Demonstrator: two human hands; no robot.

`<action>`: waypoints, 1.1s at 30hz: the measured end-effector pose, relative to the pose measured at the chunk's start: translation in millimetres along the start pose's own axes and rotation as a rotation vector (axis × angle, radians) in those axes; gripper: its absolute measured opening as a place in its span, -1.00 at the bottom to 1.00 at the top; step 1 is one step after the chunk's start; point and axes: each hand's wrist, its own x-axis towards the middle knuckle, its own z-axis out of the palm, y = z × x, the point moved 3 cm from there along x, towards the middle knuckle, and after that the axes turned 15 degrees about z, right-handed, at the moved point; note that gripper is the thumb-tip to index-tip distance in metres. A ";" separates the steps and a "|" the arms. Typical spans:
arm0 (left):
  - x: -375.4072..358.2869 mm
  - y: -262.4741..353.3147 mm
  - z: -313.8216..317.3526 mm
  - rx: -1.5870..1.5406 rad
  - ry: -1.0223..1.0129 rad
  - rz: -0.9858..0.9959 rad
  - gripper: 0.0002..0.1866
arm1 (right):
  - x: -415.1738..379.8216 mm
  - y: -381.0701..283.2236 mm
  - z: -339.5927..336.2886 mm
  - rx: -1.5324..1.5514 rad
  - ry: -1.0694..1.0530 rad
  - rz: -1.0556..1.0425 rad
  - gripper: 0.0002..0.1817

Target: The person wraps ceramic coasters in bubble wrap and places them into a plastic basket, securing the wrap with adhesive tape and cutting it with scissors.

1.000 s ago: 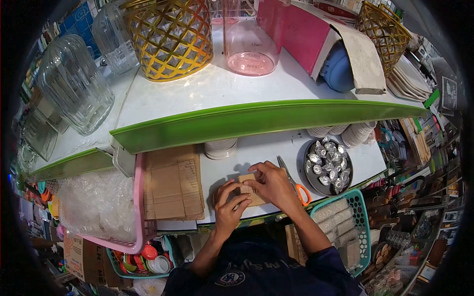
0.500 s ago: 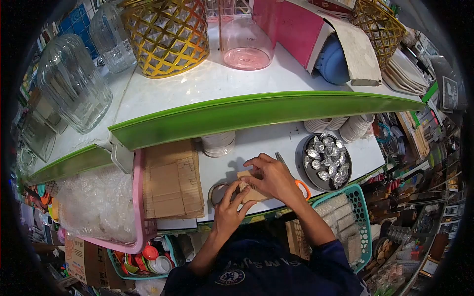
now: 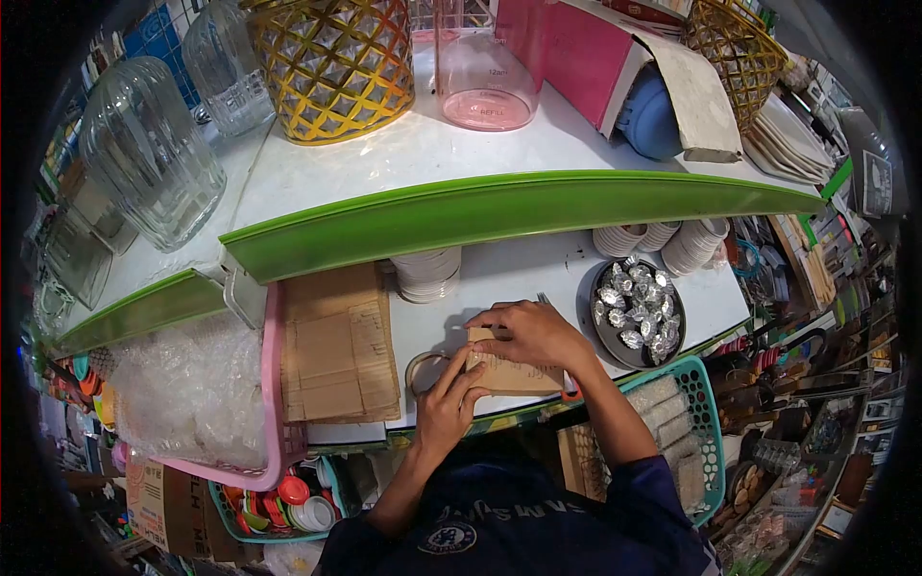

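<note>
A small piece of brown cardboard (image 3: 519, 377) lies low over the white lower shelf, between my two hands. My left hand (image 3: 447, 401) pinches its left edge, thumb and fingers closed. Curled over its upper left part, my right hand (image 3: 543, 334) grips it from above; the fingertips of both hands almost meet. A pair of scissors with orange handles (image 3: 572, 389) is mostly hidden behind the cardboard and my right hand. Left of the cardboard, partly covered by my left fingers, rests a roll of tape (image 3: 419, 374).
Flat cardboard sheets (image 3: 336, 350) lie at left, beside a pink basket (image 3: 274, 384) of clear plastic wrap. A dark round pan (image 3: 624, 350) holds foil pieces. Stacked white cups (image 3: 425, 274) stand under the green shelf edge (image 3: 519, 211). A teal basket (image 3: 709, 432) sits at lower right.
The cardboard has turned flatter, showing a wider face that now covers more of the scissors' orange handle. My right hand has shifted slightly right. The view has moved a little.
</note>
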 end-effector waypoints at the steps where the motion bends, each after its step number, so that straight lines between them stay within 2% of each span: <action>1: 0.7 0.1 -0.6 0.004 0.011 0.017 -0.66 | 0.2 0.0 -0.3 -0.009 -0.003 -0.015 -0.52; 7: 0.3 -4.5 -3.1 -0.074 0.002 -0.004 -0.72 | 5.7 1.1 -2.4 -0.008 -0.100 -0.016 -0.40; 11: -2.6 -3.8 -1.6 -0.043 0.030 0.005 -0.72 | 10.4 1.4 -3.1 -0.022 -0.139 0.000 -0.38; 14: -3.4 -3.1 -1.7 -0.141 0.034 -0.065 -0.71 | 11.3 1.0 -3.7 -0.021 -0.202 0.029 -0.40; 16: -2.9 1.2 -4.7 -0.093 0.017 -0.096 -0.71 | 14.0 4.6 -0.4 0.095 -0.139 -0.106 -0.44; 20: -2.9 8.3 -1.4 -0.092 0.055 -0.106 -0.72 | 16.1 6.0 3.2 0.171 -0.218 -0.146 -0.48; 22: -6.9 18.2 -3.7 0.057 0.171 -0.078 -0.79 | 16.3 8.1 4.5 0.150 -0.247 -0.091 -0.49; 23: -15.5 19.7 -0.3 0.058 0.172 -0.078 -0.79 | 15.1 7.1 4.4 0.150 -0.248 -0.092 -0.49; 25: -37.6 25.8 2.6 0.070 0.361 0.069 -0.91 | 12.0 7.1 2.4 0.123 -0.227 -0.001 -0.49; 26: -40.9 29.7 0.8 0.070 0.359 0.069 -0.91 | 10.7 6.8 2.1 0.126 -0.227 0.000 -0.49; 28: -43.6 38.3 2.8 -0.538 0.179 0.025 -0.98 | 9.4 7.8 1.9 0.095 -0.194 0.055 -0.49; 30: -51.2 42.3 14.5 -0.736 -0.191 -0.192 -0.89 | 7.9 7.6 1.1 0.102 -0.184 0.054 -0.50; 31: -59.8 38.2 24.5 -0.723 -0.471 -0.247 -0.82 | 7.0 8.5 0.6 0.108 -0.171 0.059 -0.50; 32: -65.6 35.4 31.1 -0.723 -0.471 -0.249 -0.82 | 6.3 9.8 1.6 0.109 -0.173 0.059 -0.50; 33: -75.4 33.7 43.2 -0.794 -0.577 -0.338 -0.76 | 6.4 12.0 2.6 0.100 -0.155 0.074 -0.50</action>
